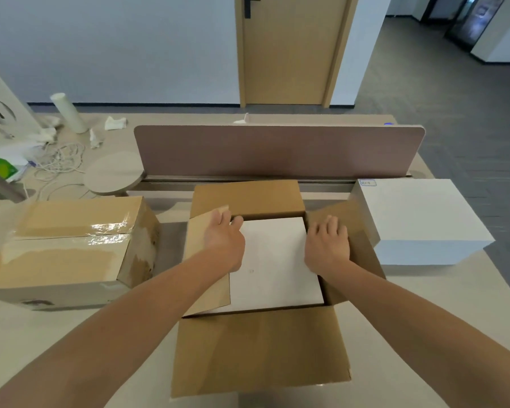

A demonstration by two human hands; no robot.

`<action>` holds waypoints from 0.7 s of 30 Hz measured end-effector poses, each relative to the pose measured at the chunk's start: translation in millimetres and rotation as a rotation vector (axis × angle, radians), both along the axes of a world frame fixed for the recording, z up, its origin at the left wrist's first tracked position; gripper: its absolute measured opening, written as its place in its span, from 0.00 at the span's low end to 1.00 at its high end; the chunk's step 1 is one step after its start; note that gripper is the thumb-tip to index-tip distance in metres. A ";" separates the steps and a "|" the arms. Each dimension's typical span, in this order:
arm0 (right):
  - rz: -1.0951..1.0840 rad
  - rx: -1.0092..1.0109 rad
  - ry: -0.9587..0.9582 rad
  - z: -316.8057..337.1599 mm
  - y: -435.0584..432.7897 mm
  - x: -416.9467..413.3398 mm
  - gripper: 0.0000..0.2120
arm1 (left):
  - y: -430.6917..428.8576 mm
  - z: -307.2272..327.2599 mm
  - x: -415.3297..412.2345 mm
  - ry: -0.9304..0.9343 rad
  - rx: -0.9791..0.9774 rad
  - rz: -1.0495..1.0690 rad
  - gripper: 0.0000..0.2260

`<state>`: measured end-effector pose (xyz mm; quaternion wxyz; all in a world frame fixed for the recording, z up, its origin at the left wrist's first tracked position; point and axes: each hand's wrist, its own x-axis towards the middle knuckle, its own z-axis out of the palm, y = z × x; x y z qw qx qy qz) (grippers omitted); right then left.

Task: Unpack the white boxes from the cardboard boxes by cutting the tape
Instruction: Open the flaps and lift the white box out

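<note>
The fingers (pixel 225 215) of the left hand (pixel 223 237) are spread out and lie flat on the left flap (pixel 200 240) of the open cardboard box (pixel 259 348). They hold nothing. The thumb points toward the white box (pixel 274 260) that sits inside the open cardboard box. The fingers (pixel 326 228) of the right hand (pixel 327 245) are also spread and press down at the right edge of the white box, where it meets the right flap (pixel 362 245). They grip nothing that can be seen. Both bare arms reach in from the near side.

The white box lies flat in the open cardboard box, and its top shows between the two hands. The far flap (pixel 248 197) of the open cardboard box is folded back, and the near flap hangs open toward the person.

Just to the right of the open cardboard box stands a second white box (pixel 418 219), already out on the desk (pixel 424 304). It touches the right flap and has a small label at its far left corner. To the left of the open cardboard box sits a closed cardboard box (pixel 68 248), with shiny clear tape (pixel 109 231) across its top.

Behind the open cardboard box a brown divider panel (pixel 277 151) stands up on the desk. Far left of the open cardboard box, behind the closed one, lie white cables (pixel 59 160), some crumpled paper (pixel 115 123), a white roll (pixel 68 113) and a round stand (pixel 112 175). Past the panel there is a wooden door (pixel 289 48).
</note>
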<state>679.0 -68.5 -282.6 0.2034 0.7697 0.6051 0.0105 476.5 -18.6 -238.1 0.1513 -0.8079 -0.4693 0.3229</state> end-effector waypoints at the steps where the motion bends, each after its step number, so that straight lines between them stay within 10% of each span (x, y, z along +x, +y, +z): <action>1: 0.005 0.039 0.058 -6.8 1.0 2.5 0.29 | 0.1 3.5 -1.3 0.019 0.029 0.018 0.15; 10: -0.120 0.173 0.534 -51.4 13.5 14.7 0.33 | 17.4 18.0 -38.9 0.195 0.127 0.272 0.21; 21: -0.366 0.424 1.048 -62.9 19.2 18.7 0.17 | 11.0 -68.2 -87.2 -0.672 -0.098 0.830 0.32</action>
